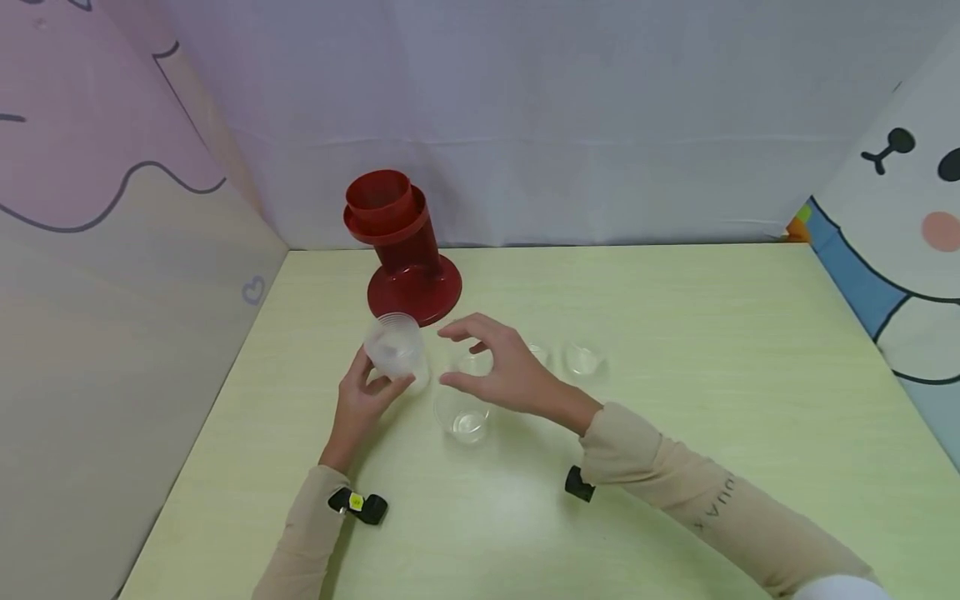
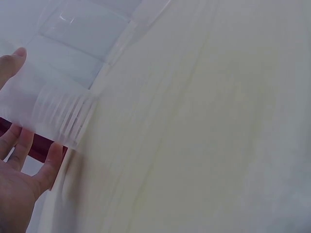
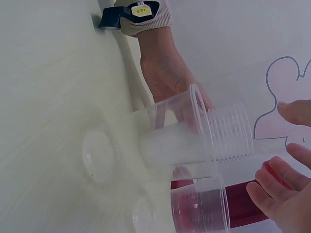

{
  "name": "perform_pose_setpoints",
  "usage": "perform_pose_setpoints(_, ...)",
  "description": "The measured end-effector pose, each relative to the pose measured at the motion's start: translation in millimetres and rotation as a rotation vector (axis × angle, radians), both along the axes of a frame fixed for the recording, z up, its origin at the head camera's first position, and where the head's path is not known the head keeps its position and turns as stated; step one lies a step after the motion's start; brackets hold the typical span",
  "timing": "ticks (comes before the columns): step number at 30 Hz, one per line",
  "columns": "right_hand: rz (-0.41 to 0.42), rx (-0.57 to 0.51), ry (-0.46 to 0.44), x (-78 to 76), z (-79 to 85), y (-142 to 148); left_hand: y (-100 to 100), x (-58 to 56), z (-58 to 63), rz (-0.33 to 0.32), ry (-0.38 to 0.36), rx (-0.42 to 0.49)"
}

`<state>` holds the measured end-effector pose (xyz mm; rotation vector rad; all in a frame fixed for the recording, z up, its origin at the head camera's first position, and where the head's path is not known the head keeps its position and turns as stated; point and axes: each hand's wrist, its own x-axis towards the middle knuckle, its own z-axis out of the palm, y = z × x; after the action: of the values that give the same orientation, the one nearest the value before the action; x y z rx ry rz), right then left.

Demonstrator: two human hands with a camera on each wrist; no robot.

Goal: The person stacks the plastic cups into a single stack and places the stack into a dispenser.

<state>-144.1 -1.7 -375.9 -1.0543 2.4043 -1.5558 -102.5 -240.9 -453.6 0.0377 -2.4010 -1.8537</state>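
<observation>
Gripping a stack of clear plastic cups (image 1: pixel 393 340) left of the frame's centre with the left hand (image 1: pixel 360 411), thumb opposite fingers, probably to steady the nested cups with rims upward. Hovering near mid-frame with the right hand (image 1: pixel 506 367), empty, thumb and fingertips spread apart, perhaps to leave room for a cup's width. Showing single clear cups (image 1: pixel 467 425) on the table (image 1: pixel 690 333), centre and right of centre, perhaps for easy access. Showing, upper left of centre, a red stand (image 1: pixel 414 287) on a broad round base, presumably for stability.
</observation>
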Motion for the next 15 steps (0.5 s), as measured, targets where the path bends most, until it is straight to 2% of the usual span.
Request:
perform_pose_setpoints(5,0.006,-0.02,-0.018,1.5,-2.7,3.0,-0.8,-1.6,-1.5,-0.001,0.002,0.012)
perform_pose_setpoints(11,0.012,-0.024,-0.036,2.7,-5.5,4.9,-1.9,-3.3,-4.2,-0.028,0.078,0.031)
perform_pose_setpoints(15,0.008,-0.024,-0.045,3.9,-6.4,6.9,-2.3,-4.0,-4.7,-0.032,0.091,0.045)
